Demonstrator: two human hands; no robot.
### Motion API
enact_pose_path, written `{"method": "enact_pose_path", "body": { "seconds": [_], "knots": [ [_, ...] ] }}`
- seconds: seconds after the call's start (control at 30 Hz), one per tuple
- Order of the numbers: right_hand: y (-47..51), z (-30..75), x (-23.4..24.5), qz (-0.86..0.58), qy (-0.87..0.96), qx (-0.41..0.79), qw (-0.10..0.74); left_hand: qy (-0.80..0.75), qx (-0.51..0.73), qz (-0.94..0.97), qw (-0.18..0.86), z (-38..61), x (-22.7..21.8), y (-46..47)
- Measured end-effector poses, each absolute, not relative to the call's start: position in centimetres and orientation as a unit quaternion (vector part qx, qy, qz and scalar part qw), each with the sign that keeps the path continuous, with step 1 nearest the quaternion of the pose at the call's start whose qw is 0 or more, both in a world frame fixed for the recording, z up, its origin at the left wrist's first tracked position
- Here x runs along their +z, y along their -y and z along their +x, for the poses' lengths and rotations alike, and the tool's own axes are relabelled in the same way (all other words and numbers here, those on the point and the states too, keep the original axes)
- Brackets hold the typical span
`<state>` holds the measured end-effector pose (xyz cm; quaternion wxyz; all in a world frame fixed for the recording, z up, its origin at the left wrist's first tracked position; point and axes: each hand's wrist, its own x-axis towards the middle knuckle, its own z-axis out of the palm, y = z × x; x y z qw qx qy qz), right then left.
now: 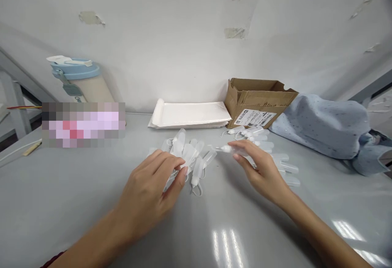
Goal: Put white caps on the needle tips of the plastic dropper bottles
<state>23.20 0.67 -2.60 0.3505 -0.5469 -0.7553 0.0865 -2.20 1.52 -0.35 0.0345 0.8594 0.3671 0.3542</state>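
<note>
My left hand [153, 188] rests on a bunch of several small clear plastic tubes [191, 153] with looped caps, its fingers curled round them near the table's middle. My right hand [260, 170] pinches one clear tube [228, 149] between thumb and fingertips, held level just above the table and pointing left toward the bunch. More clear tubes [260, 135] lie loose behind and to the right of my right hand.
A grey table [92, 202] meets a white wall. At the back lie a stack of white sheets [190, 115], an open cardboard box [259, 100], a light blue cloth [330, 127] on the right and a blue-lidded bottle [81, 78] on the left.
</note>
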Motion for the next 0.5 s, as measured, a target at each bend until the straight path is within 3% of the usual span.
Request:
{"method": "enact_pose_path", "body": {
  "seconds": [0.23,0.5],
  "knots": [
    [1.5,20.8,-1.6,-0.471,0.771,0.218,0.369,-0.406,0.317,0.838,0.182,-1.8,-0.4,-0.8],
    [2.2,20.5,-1.5,-0.443,0.779,0.252,0.366,-0.388,0.333,0.834,0.208,-1.9,-0.9,-0.7]
  ]
}}
